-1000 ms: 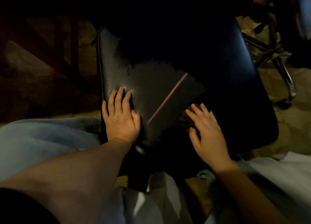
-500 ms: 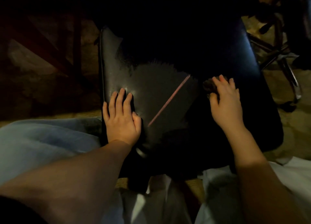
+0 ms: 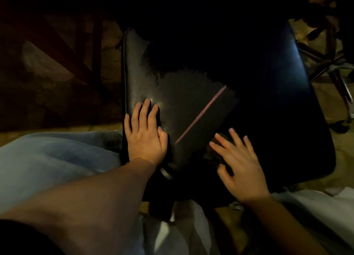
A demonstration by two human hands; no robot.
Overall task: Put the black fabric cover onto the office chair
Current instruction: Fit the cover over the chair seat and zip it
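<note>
The office chair's black glossy seat (image 3: 138, 78) fills the middle, seen from above, with a thin pink diagonal line (image 3: 201, 114) across it. A darker mass with a ragged edge (image 3: 201, 59) lies over its far half; in the dim light I cannot tell whether it is the black fabric cover or shadow. My left hand (image 3: 145, 137) lies flat on the seat's near left part. My right hand (image 3: 239, 166), blurred and with fingers spread, rests near the front edge over a small dark crumpled lump (image 3: 212, 155).
Another chair's metal star base (image 3: 341, 76) stands at the upper right. Dark wooden beams (image 3: 57, 43) cross the floor at the left. Pale blue cloth (image 3: 47, 159) lies at my left and white cloth (image 3: 316, 212) at my right.
My right hand went out to the seat's right side with the dark lump under its fingers, then came back to the front centre. My left hand has stayed put.
</note>
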